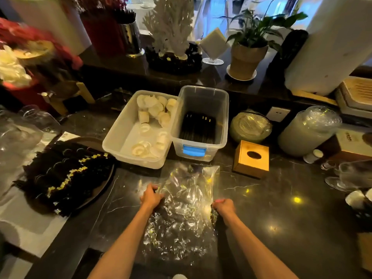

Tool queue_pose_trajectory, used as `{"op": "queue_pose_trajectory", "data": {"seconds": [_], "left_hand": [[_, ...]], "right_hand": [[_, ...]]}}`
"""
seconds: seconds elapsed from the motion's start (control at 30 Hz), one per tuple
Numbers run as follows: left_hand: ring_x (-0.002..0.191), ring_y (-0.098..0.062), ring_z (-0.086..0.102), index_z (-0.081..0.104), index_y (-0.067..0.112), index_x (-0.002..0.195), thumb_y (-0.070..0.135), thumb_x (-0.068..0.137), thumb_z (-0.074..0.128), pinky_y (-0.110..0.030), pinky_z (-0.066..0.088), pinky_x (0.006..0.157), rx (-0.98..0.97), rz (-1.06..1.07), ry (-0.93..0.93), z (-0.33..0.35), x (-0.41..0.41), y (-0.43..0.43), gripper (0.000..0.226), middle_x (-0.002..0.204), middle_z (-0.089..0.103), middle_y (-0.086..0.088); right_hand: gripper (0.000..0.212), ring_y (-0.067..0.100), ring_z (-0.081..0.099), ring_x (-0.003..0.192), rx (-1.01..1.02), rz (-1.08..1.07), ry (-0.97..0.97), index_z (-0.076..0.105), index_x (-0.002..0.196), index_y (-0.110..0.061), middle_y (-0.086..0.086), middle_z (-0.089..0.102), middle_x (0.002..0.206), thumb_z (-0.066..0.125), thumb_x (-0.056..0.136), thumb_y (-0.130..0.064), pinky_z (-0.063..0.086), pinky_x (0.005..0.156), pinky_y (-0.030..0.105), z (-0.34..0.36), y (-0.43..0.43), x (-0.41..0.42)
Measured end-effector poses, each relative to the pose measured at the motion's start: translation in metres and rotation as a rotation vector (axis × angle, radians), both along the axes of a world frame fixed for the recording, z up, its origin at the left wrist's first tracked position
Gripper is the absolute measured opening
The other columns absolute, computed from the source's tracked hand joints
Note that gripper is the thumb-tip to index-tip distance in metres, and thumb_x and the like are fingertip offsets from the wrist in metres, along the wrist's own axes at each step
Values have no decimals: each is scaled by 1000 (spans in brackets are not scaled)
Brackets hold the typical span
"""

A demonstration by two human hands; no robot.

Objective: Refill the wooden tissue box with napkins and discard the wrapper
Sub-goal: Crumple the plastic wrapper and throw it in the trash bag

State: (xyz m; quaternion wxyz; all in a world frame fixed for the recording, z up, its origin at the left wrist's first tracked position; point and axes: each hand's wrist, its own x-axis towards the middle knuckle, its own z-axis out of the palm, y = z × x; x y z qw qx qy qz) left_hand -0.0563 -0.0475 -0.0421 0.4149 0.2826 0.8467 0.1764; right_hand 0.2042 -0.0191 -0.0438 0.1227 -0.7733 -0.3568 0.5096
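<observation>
A clear crinkled plastic wrapper (pixel 187 200) lies spread on the dark marble counter in front of me. My left hand (pixel 151 196) grips its left edge. My right hand (pixel 223 206) is closed on its right edge, with something dark bunched under the fist. The wooden tissue box (pixel 251 159) stands to the right beyond the wrapper, its oval slot facing up and nothing showing in the slot. Neither hand touches the box. I cannot tell whether napkins are inside the wrapper.
Behind the wrapper stand a white tub (pixel 120 137) of small white cups and a clear bin (pixel 203 121) of dark items. A round tray (pixel 68 174) of black packets lies left. Wrapped plate stacks (pixel 250 125), glassware (pixel 350 176) and a potted plant (pixel 247 57) crowd the right.
</observation>
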Motion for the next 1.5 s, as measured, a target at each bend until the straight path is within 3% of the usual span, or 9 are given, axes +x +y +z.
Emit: {"op": "queue_pose_trajectory", "data": {"seconds": [0.1, 0.23, 0.43, 0.53, 0.7, 1.03, 1.23, 1.37, 1.5], "left_hand": [[105, -32, 58, 62, 7, 99, 10, 82, 69, -39, 47, 96, -4, -15, 2, -3, -3, -2, 19, 113, 63, -17], [67, -18, 52, 44, 8, 105, 4, 90, 61, -27, 50, 50, 98, 38, -357, 6, 13, -6, 23, 92, 56, -16], [69, -11, 60, 65, 3, 101, 2, 93, 55, -21, 49, 64, -49, -106, -883, 35, 80, 3, 13, 82, 70, -6], [63, -14, 56, 66, 4, 101, 1, 92, 55, -26, 45, 60, 95, -316, -858, 65, 124, 24, 15, 79, 66, -9], [67, -18, 56, 64, -5, 108, -1, 88, 60, -19, 47, 56, 447, -488, -755, 164, 187, 101, 20, 88, 62, -20], [91, -17, 72, 67, 16, 111, 18, 80, 70, -27, 59, 75, 958, -702, -716, 419, 218, 204, 31, 117, 72, -5], [84, -9, 72, 65, 13, 117, -14, 89, 48, -18, 58, 69, 1190, -665, -727, 443, 253, 211, 43, 102, 77, 0], [81, -9, 72, 79, 16, 79, -23, 76, 46, -21, 58, 71, 1400, -605, -738, 440, 267, 217, 51, 96, 77, 3], [83, -6, 70, 71, 13, 49, -34, 58, 41, -16, 55, 71, 1419, -580, -492, 428, 280, 230, 56, 88, 76, 4]], "right_hand": [[24, 24, 58, 62, 40, -66, 62, 62, 69, -13, 10, 62, 69, 56, 89, 0, 50, 64, 35, 7, -4, -1], [12, 17, 54, 57, 179, -99, 212, 66, 80, -7, 12, 62, 71, 63, 87, 3, 44, 50, 23, 31, -10, 32], [15, 14, 57, 52, 277, -329, 417, 61, 104, 4, 13, 65, 72, 61, 89, 4, 46, 50, 23, 63, -42, 146], [20, 12, 61, 52, 289, -290, 431, 58, 110, 7, 14, 66, 75, 61, 91, 2, 50, 46, 21, 83, -37, 198], [44, 17, 72, 93, 420, -65, 580, 62, 123, -19, 3, 74, 114, 73, 81, -10, 54, 82, 36, 168, 24, 262], [60, 8, 69, 87, 970, 157, 705, 60, 129, -20, 2, 72, 120, 74, 72, -11, 55, 66, 19, 419, 145, 350], [40, 9, 72, 88, 1186, 189, 631, 76, 105, -21, 0, 78, 103, 54, 87, 7, 54, 64, 17, 442, 164, 369], [53, 10, 72, 93, 1358, 153, 612, 78, 68, -17, -2, 79, 95, 44, 74, 24, 55, 71, 18, 431, 177, 370], [63, 0, 70, 93, 1413, 111, 471, 74, 56, -23, -14, 78, 89, 42, 74, 29, 53, 74, 14, 424, 198, 368]]}}
